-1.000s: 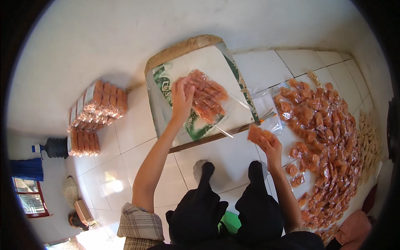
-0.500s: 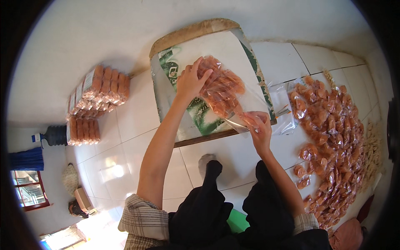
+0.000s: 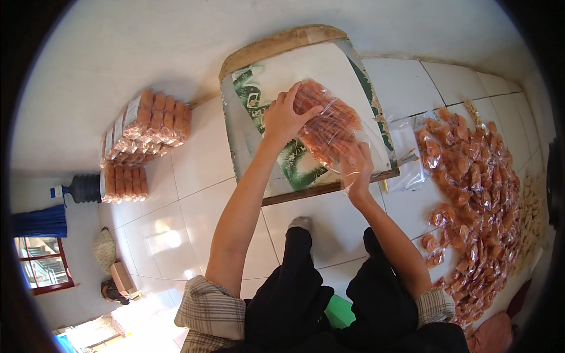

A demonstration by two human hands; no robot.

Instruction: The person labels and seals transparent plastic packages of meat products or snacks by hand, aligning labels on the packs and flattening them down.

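The clear bag (image 3: 331, 122) of orange-brown pieces lies on the low table (image 3: 281, 49), right of the middle, its long axis slanting from the far end down toward the near right corner, and the two hands sit at opposite ends of that line. The left hand (image 3: 285, 119) is at the far left part of the bag, thumb spread wide from the fingers, the thumb laid over the film and the fingertips against the far left side. The right hand (image 3: 356, 169) is at the other end, just inside the near edge and close to the near right corner, with its fingers drawn together in a narrow shape and pointing up along the bag (its forearm comes in over the near edge, so this hand is the nearer one to the person's lap). Film crosses those fingers and glare blurs them, so whether they are inside the bag, or hold a piece, I cannot tell. Beyond the right edge, on the floor, lie flat clear plastic (image 3: 410, 176) and then a broad heap of wrapped pieces (image 3: 474, 206), both on the right hand's side; the stacked packs (image 3: 152, 126) stand well apart, past the left edge.
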